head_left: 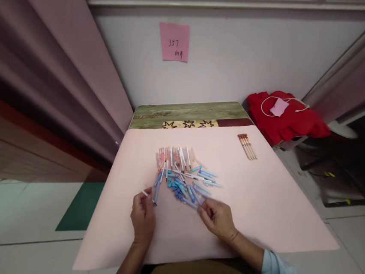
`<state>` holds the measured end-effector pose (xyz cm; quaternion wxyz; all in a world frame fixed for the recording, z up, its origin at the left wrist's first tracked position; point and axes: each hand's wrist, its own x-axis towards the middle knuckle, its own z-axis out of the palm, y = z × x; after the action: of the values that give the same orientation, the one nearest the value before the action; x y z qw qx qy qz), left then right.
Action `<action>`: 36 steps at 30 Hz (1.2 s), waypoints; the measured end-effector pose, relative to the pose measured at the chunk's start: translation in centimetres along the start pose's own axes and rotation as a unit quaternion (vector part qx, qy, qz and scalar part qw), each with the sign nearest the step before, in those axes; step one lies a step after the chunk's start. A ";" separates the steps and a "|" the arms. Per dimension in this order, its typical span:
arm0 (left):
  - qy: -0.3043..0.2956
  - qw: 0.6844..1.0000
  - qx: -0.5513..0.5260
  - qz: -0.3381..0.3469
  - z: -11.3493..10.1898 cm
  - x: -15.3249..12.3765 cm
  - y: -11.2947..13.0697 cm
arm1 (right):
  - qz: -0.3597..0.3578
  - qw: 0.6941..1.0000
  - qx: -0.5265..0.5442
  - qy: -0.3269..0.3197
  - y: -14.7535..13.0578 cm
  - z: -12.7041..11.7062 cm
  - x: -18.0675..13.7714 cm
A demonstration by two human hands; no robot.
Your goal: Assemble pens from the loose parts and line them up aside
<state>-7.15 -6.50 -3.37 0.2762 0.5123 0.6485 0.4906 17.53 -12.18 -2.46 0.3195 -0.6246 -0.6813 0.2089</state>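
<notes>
A heap of loose pen parts (185,174) lies in the middle of the pink sheet (275,206): clear pink barrels at the back, blue barrels and small blue caps nearer me, thin white refills across them. My left hand (143,219) is closed in a pinch on a thin white refill (149,197) at the heap's near left edge. My right hand (217,218) rests at the near right edge, fingers curled around a blue barrel (192,204).
A bundle of orange-tipped pens (248,146) lies at the far right of the sheet. Behind the sheet shows a green patterned tabletop (188,111). A red cloth with a white cable (286,117) sits to the right. A pink note (174,42) hangs on the wall.
</notes>
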 end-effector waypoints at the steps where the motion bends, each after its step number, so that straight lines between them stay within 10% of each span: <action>1: 0.004 1.000 0.003 0.000 0.0 0.0 0.1 | -0.001 1.000 0.005 0.000 0.1 0.0 0.0; 12: 0.015 0.999 -0.030 -0.015 0.5 0.0 0.2 | -0.038 0.984 0.158 -0.077 0.6 -1.1 -0.2; 36: 0.005 0.981 -0.186 -0.046 2.5 -1.1 0.7 | -0.022 0.974 0.222 -0.028 2.7 -0.8 -0.5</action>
<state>-4.34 -6.68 -3.79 0.3854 0.4193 0.5702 0.5921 20.06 -12.40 -3.79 0.4356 -0.5168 -0.6403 0.3649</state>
